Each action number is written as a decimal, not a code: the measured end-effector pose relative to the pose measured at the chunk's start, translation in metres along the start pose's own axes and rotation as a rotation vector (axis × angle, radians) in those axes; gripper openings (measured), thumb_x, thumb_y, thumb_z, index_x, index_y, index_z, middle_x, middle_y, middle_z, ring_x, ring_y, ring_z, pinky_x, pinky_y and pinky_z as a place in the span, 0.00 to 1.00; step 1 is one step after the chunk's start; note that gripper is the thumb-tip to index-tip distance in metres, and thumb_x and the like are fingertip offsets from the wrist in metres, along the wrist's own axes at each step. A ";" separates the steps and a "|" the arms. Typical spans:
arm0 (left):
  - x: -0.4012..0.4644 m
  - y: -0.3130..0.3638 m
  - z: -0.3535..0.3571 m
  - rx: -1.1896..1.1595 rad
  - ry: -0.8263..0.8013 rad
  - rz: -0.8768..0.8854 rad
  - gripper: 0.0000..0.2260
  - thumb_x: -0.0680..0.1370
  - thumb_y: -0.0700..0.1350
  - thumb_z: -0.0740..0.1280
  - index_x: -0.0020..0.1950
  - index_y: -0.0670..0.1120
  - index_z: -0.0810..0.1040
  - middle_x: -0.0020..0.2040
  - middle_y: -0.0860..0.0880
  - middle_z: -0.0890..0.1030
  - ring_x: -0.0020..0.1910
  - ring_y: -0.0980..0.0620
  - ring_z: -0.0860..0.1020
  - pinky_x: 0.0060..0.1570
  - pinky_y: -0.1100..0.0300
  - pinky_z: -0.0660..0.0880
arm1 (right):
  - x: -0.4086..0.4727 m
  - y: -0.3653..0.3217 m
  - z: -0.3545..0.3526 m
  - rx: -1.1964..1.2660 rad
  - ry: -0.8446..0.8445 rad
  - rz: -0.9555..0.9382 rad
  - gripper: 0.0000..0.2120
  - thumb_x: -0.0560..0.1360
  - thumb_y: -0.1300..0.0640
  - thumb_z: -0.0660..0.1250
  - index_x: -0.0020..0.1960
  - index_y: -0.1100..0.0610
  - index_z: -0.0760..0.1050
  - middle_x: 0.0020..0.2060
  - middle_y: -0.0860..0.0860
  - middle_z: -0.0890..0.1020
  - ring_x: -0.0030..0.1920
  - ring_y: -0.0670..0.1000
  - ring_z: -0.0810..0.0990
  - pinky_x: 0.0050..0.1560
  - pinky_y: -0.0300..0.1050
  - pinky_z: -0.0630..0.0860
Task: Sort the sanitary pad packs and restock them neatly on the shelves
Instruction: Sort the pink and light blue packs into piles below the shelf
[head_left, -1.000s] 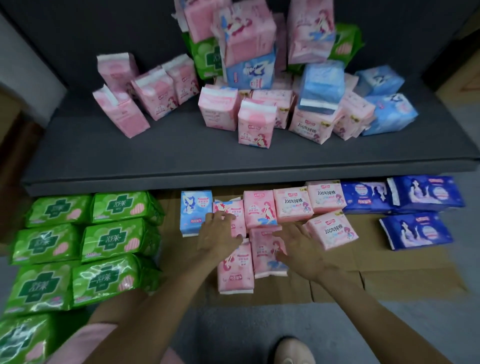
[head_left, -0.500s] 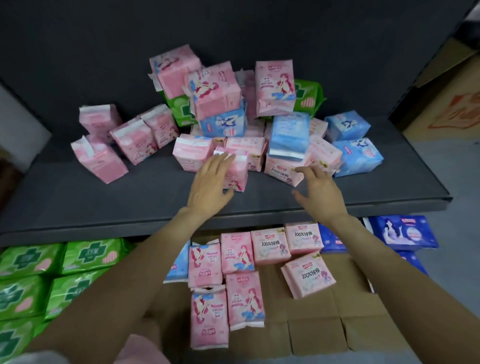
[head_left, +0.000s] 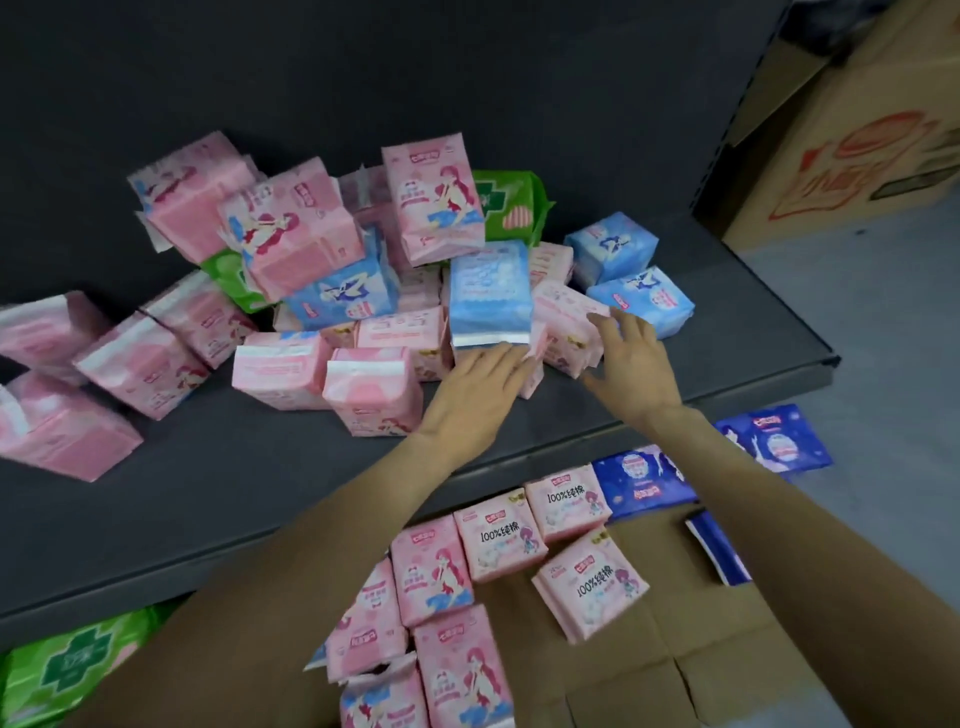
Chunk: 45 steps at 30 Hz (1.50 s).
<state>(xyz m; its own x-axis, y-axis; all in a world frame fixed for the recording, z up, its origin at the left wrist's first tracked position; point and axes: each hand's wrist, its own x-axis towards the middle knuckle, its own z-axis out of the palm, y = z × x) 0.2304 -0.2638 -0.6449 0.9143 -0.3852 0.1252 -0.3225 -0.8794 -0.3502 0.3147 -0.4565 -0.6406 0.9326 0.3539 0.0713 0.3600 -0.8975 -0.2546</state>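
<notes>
A jumbled pile of pad packs lies on the dark grey shelf (head_left: 249, 478): mostly pink ones, some light blue, two green. My left hand (head_left: 478, 384) reaches in with straight fingers, its tips at the lower edge of a light blue pack (head_left: 488, 291) and the small pink pack under it. My right hand (head_left: 631, 364) is spread open, fingertips touching a pink pack (head_left: 563, 317) next to another light blue pack (head_left: 641, 299). Neither hand holds anything. Below the shelf, sorted pink packs (head_left: 498, 535) lie in rows on flattened cardboard (head_left: 649, 649).
Dark blue packs (head_left: 639, 483) lie right of the pink rows, and green packs (head_left: 67, 670) lie at the lower left. A large printed cardboard box (head_left: 857, 145) stands beyond the shelf's right end. Loose pink packs (head_left: 140, 364) sit on the shelf's left part.
Both hands have lifted from the sorted packs on the floor cardboard to the shelf pile and moved rightward, now at the light blue pack and its pink neighbour.
</notes>
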 end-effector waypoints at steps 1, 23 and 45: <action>0.009 0.000 0.003 0.141 -0.017 0.072 0.30 0.68 0.46 0.70 0.70 0.44 0.71 0.68 0.48 0.74 0.66 0.50 0.72 0.69 0.55 0.63 | 0.009 0.002 0.003 -0.014 -0.005 -0.009 0.31 0.75 0.51 0.67 0.74 0.57 0.59 0.73 0.60 0.61 0.72 0.60 0.58 0.69 0.54 0.59; 0.009 0.021 -0.020 -0.818 0.179 -0.188 0.42 0.66 0.63 0.72 0.73 0.43 0.64 0.64 0.44 0.71 0.61 0.48 0.72 0.58 0.56 0.67 | -0.159 0.028 0.004 1.216 0.318 0.540 0.26 0.74 0.61 0.70 0.66 0.50 0.61 0.56 0.51 0.76 0.54 0.47 0.81 0.47 0.46 0.81; -0.085 0.159 0.038 -1.158 -0.713 -0.420 0.32 0.72 0.56 0.73 0.71 0.52 0.62 0.63 0.51 0.75 0.57 0.50 0.76 0.56 0.53 0.74 | -0.270 0.070 0.087 0.718 -0.257 0.598 0.13 0.76 0.54 0.67 0.60 0.54 0.70 0.42 0.51 0.82 0.41 0.51 0.82 0.41 0.49 0.80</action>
<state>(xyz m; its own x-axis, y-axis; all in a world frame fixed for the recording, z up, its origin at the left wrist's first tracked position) 0.1107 -0.3598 -0.7464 0.8042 -0.1272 -0.5806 0.3021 -0.7538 0.5836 0.0854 -0.5921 -0.7616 0.8913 0.0143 -0.4531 -0.3537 -0.6034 -0.7147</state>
